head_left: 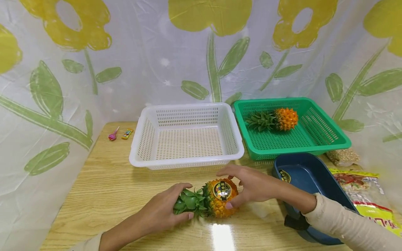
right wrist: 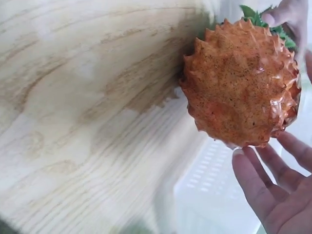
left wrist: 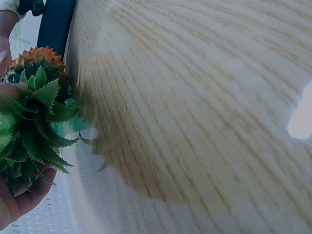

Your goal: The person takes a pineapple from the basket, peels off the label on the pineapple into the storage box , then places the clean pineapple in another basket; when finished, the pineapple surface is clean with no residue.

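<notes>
While one pineapple [head_left: 276, 119] already lies in the green basket [head_left: 314, 139] at 1 o'clock, the nearer pineapple [head_left: 216, 198] remains on the surface [head_left: 110, 195]; left hand [head_left: 163, 212] curled round its crown, right hand [head_left: 251, 184] cupping its body; long axis 3-to-9, crown toward 9; white basket [head_left: 141, 139] unfilled.
</notes>
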Demonstrator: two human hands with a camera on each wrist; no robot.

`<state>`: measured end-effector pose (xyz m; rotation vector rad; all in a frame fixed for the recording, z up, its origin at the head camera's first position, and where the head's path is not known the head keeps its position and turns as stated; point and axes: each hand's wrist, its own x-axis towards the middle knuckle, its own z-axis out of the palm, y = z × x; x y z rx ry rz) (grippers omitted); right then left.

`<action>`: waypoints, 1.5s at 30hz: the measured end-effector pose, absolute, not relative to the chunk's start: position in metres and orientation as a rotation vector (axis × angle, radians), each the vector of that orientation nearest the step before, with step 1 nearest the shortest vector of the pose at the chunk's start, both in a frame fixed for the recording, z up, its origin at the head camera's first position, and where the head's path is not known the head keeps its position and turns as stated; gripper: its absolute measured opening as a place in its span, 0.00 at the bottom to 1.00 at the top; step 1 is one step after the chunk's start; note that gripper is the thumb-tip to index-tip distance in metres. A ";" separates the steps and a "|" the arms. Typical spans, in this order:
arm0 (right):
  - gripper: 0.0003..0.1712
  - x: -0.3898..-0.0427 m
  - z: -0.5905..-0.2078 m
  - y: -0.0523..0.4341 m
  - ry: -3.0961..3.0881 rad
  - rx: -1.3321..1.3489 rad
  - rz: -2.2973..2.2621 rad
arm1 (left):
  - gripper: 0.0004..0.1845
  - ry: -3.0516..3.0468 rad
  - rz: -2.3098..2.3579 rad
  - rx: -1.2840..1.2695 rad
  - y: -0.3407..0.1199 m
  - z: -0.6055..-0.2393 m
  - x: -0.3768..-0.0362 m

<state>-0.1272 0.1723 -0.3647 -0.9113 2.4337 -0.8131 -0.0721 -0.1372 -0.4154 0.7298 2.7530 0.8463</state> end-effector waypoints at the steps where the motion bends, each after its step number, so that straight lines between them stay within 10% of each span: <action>1: 0.43 -0.127 -0.366 0.172 2.438 -0.923 -0.832 | 0.40 2.753 0.846 0.729 -0.137 -0.415 -0.072; 9: 0.25 -0.131 -0.374 0.170 2.434 -0.984 -0.964 | 0.39 2.774 0.840 0.754 -0.138 -0.417 -0.073; 45: 0.13 -0.131 -0.367 0.162 2.469 -0.926 -1.038 | 0.38 2.784 0.829 0.778 -0.137 -0.417 -0.072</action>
